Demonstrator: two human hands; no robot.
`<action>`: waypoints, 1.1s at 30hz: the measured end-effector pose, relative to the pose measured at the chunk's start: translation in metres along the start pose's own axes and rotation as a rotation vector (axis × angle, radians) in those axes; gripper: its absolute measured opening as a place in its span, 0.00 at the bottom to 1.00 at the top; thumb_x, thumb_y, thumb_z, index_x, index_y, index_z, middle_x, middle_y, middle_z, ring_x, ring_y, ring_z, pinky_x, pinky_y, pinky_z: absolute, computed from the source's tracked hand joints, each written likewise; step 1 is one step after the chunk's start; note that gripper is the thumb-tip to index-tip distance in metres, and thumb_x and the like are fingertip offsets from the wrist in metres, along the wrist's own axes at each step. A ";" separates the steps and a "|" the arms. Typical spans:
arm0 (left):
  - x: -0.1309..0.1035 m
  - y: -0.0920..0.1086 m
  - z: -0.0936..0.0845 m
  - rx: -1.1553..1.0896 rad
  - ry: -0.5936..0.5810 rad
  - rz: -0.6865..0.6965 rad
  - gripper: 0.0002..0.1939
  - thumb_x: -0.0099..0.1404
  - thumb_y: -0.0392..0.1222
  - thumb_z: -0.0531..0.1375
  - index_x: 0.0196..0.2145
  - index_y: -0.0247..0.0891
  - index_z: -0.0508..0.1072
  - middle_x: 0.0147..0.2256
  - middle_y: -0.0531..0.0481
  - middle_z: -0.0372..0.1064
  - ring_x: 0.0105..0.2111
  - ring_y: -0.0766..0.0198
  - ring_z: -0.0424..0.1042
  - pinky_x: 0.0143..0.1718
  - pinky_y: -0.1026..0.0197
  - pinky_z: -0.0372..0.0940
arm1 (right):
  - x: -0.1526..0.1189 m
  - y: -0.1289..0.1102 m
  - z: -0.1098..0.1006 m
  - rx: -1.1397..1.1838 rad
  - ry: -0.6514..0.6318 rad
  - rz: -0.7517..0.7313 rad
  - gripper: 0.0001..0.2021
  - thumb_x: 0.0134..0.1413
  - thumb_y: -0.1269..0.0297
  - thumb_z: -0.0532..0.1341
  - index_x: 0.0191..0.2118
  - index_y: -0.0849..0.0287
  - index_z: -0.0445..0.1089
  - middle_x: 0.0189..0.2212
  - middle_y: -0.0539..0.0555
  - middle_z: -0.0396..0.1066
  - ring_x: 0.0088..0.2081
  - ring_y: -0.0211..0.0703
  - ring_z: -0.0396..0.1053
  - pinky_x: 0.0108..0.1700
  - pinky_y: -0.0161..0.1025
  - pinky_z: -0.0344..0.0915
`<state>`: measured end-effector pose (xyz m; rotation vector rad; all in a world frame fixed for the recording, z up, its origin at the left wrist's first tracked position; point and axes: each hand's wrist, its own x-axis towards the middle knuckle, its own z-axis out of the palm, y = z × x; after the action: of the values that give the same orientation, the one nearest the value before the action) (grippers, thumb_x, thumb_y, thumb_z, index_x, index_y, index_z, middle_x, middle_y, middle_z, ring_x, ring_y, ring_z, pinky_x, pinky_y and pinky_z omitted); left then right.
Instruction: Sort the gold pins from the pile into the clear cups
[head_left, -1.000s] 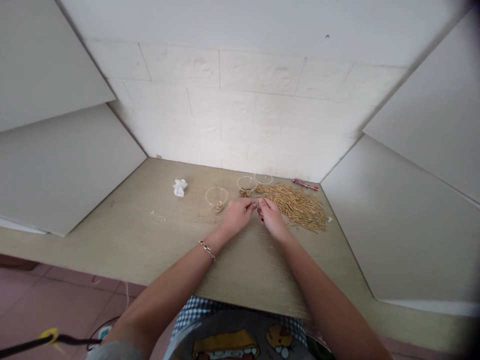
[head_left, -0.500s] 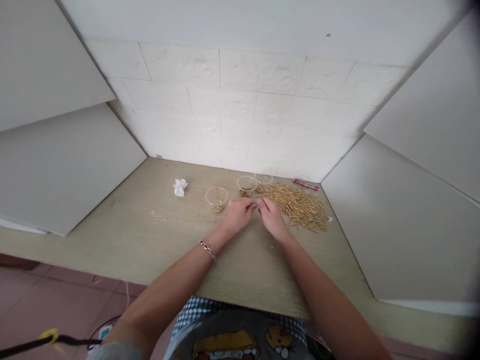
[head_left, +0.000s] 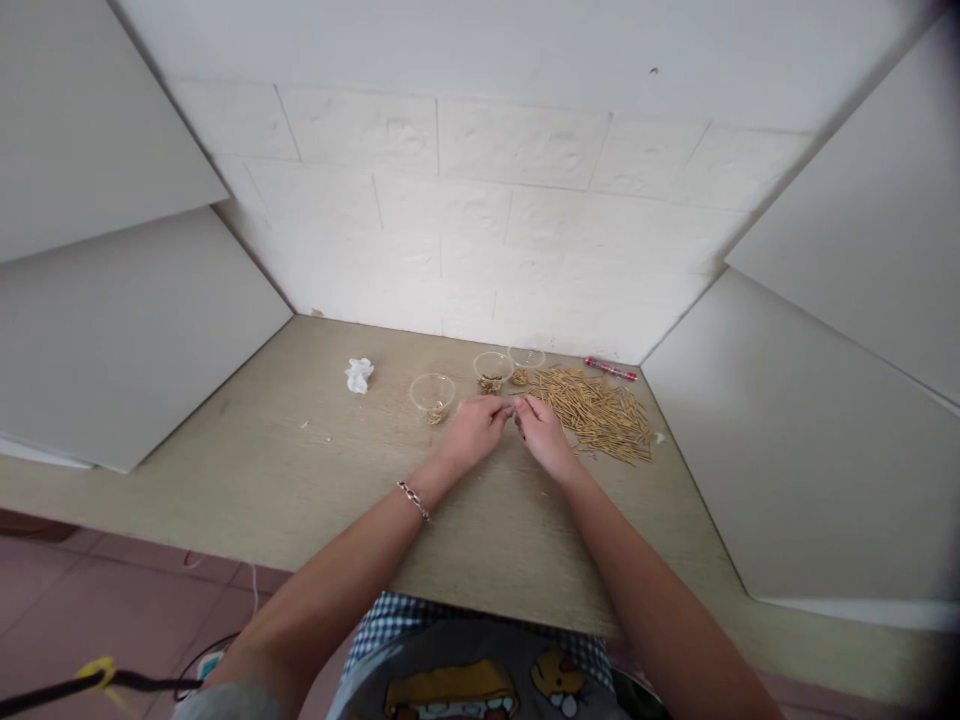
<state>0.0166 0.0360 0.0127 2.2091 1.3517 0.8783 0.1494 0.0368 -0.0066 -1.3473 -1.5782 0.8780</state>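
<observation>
"Fingers (head_left: 500, 413) first?"
"On my left hand (head_left: 478, 430) they're curled in, near the curled fingers of my right hand (head_left: 543, 432). I can't tell how tightly either closes, or on what; anything there is too small."
"The gold sticks (head_left: 604, 418)?"
"Piled on the table (head_left: 300, 450), just beside and beyond my right hand."
"Farther out?"
"Clear cups (head_left: 433, 376), their walls hard to make out. The frame's lower edge cuts off my right arm (head_left: 652, 570)."

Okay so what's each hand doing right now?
Left hand: fingertips pinched together, any held item too small to tell.
Right hand: fingers curled in, contents cannot be told.
</observation>
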 end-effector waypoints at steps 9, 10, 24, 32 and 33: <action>0.000 -0.002 0.001 0.021 0.007 0.031 0.12 0.63 0.38 0.50 0.29 0.35 0.72 0.29 0.48 0.71 0.30 0.66 0.67 0.34 0.64 0.59 | -0.002 -0.007 -0.001 -0.073 0.034 -0.023 0.16 0.54 0.53 0.47 0.21 0.56 0.54 0.18 0.47 0.55 0.23 0.38 0.55 0.27 0.35 0.51; 0.000 -0.002 0.000 0.027 0.005 0.030 0.12 0.63 0.38 0.50 0.29 0.35 0.72 0.29 0.48 0.71 0.29 0.66 0.66 0.34 0.64 0.58 | -0.003 -0.008 -0.002 -0.083 0.036 -0.027 0.16 0.54 0.53 0.47 0.22 0.56 0.54 0.19 0.47 0.55 0.23 0.38 0.55 0.27 0.35 0.51; 0.000 -0.004 0.005 0.023 0.025 0.046 0.12 0.64 0.36 0.49 0.31 0.34 0.72 0.30 0.47 0.71 0.30 0.65 0.67 0.33 0.64 0.59 | -0.003 -0.006 -0.001 -0.184 0.033 -0.092 0.13 0.55 0.57 0.47 0.23 0.56 0.54 0.19 0.48 0.58 0.23 0.38 0.56 0.27 0.35 0.50; -0.002 -0.002 0.003 0.143 0.043 0.083 0.11 0.64 0.35 0.51 0.29 0.34 0.72 0.28 0.47 0.70 0.29 0.65 0.66 0.33 0.64 0.58 | -0.003 -0.008 -0.002 -0.239 0.022 -0.113 0.12 0.55 0.59 0.46 0.22 0.55 0.52 0.18 0.48 0.57 0.22 0.39 0.54 0.27 0.36 0.47; -0.002 -0.002 0.003 0.153 0.050 0.088 0.11 0.64 0.35 0.51 0.29 0.34 0.72 0.28 0.47 0.70 0.29 0.65 0.66 0.33 0.63 0.58 | -0.003 -0.008 -0.002 -0.227 0.021 -0.103 0.12 0.55 0.59 0.46 0.22 0.55 0.52 0.18 0.48 0.56 0.22 0.39 0.54 0.27 0.36 0.47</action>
<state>0.0172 0.0349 0.0088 2.3928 1.3961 0.8935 0.1479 0.0322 0.0009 -1.4124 -1.7549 0.6350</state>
